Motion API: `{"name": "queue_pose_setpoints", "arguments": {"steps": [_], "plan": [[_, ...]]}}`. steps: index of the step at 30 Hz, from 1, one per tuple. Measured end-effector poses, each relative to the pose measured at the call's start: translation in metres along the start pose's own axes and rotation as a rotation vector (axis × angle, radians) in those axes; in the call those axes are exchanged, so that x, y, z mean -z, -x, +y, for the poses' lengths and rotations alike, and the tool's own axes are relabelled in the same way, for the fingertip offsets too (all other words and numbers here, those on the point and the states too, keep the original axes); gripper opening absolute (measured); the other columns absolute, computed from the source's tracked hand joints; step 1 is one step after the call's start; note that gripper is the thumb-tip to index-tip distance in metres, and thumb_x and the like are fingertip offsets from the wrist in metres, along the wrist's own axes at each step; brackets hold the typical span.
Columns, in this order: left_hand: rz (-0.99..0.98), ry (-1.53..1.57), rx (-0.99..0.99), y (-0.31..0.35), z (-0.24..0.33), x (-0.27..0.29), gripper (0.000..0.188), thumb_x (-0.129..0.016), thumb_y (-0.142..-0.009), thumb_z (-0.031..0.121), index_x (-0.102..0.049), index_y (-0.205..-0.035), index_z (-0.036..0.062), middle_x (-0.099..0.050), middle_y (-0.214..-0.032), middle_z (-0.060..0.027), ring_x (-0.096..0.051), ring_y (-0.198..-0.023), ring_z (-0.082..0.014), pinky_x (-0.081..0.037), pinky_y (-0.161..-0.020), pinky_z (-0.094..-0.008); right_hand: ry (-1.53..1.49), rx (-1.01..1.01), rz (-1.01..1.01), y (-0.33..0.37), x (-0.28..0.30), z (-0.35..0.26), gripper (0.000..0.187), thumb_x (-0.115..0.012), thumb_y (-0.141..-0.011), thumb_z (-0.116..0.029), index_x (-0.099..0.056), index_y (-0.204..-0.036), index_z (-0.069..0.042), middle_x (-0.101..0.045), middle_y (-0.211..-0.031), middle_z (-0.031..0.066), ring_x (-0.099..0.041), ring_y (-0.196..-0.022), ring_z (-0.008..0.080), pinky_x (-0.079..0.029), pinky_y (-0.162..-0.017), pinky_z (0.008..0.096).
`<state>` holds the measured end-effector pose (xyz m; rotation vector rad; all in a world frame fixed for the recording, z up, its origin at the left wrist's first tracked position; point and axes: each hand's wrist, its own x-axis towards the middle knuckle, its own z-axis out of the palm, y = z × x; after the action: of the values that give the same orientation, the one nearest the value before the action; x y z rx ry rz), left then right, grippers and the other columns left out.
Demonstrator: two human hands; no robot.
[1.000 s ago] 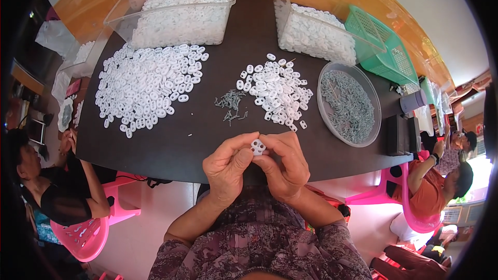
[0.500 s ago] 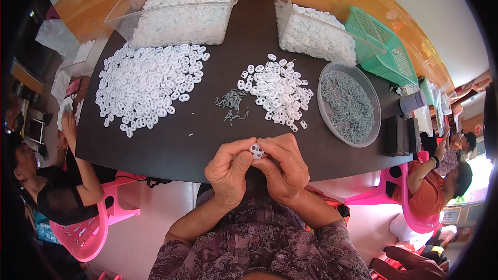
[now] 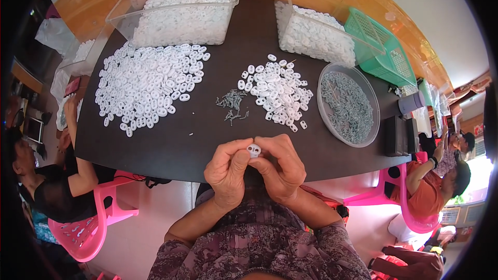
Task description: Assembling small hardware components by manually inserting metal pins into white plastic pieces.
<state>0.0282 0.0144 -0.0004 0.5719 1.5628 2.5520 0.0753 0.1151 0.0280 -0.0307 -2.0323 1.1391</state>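
Note:
Close to the table's near edge, my left hand (image 3: 228, 172) and my right hand (image 3: 279, 168) meet with their fingertips closed around a small white two-hole cord lock (image 3: 253, 150). Its holes face up towards me; part of it is hidden by my thumbs and fingers. Beyond my hands lies a little heap of small grey springs (image 3: 232, 100). A pile of white plastic pieces (image 3: 277, 91) is just right of the springs. On the left spreads a bigger pile of white two-hole oval pieces (image 3: 148, 83).
Clear bins of white pieces stand at the back left (image 3: 181, 26) and back right (image 3: 316, 33). A round tub (image 3: 346, 105) of springs sits right, near a green basket (image 3: 391, 54) and a black box (image 3: 398, 136). People sit on pink chairs at both sides.
The cord lock has turned between my fingers, its two holes now showing more plainly. Both hands shifted slightly left. The person at the left moved an arm.

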Motion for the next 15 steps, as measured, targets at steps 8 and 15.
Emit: {"name": "queue_pose_setpoints", "arguments": {"steps": [8,15], "plan": [[-0.073,-0.028,0.021,-0.0072,0.0093,0.0039,0.024,-0.061,-0.093,0.012,-0.064,-0.111,-0.0038,-0.065,-0.095,-0.0045,-0.059,-0.085,-0.0090,-0.047,-0.077,-0.0208,0.010,0.043,-0.024,-0.0025,0.0042,0.0008,0.034,-0.075,-0.072,-0.003,-0.065,-0.103,0.003,-0.065,-0.091,0.0121,-0.057,-0.075,0.0227,-0.046,-0.062,0.0301],[-0.100,-0.021,-0.016,-0.0056,0.0018,0.0051,0.024,-0.061,-0.092,0.011,-0.064,-0.111,-0.0036,-0.064,-0.096,-0.0057,-0.058,-0.084,-0.0096,-0.046,-0.075,-0.0212,0.022,0.037,-0.004,0.0003,-0.0010,-0.0003,0.031,-0.074,-0.074,-0.006,-0.064,-0.103,0.002,-0.064,-0.091,0.0127,-0.057,-0.075,0.0244,-0.046,-0.062,0.0311]]}}
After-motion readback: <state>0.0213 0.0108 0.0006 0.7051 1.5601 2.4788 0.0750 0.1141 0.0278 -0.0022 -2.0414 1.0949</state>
